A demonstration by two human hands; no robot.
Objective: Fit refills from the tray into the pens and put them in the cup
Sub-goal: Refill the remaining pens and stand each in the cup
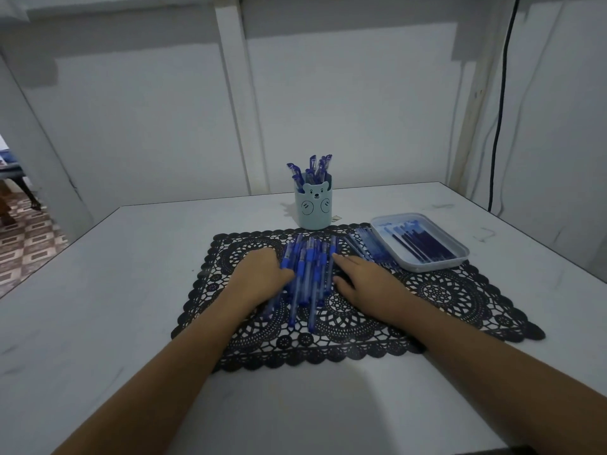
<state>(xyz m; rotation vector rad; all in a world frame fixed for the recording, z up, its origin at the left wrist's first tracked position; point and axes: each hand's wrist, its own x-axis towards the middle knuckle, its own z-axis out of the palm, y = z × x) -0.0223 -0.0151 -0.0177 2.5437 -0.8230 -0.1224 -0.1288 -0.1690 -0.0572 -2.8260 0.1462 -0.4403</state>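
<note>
Where the pens (307, 274) lie in a loose heap on the middle of the mat (443, 290), pointing mostly away from me, my two hands flank them. My left hand (259, 274) rests palm down on the mat at the heap's left edge, fingers relaxed, thumb touching the nearest pens, gripping nothing. My right hand (364, 279) lies flat at the heap's right edge, fingers straight and together, their tips touching the outermost pen; it holds nothing either. Just right of that hand, a second, smaller row of pens (368, 246) lies slanted beside the tray (420, 244). The tray sits on the mat's far right corner, with dark refills (423, 244) side by side in it. The cup (313, 205), pale blue with a bear face, stands upright on the counter (115, 290) at the mat's far edge, behind the heap, several capped pens standing in it. A dark cable (499, 126) hangs down the wall at far right.
</note>
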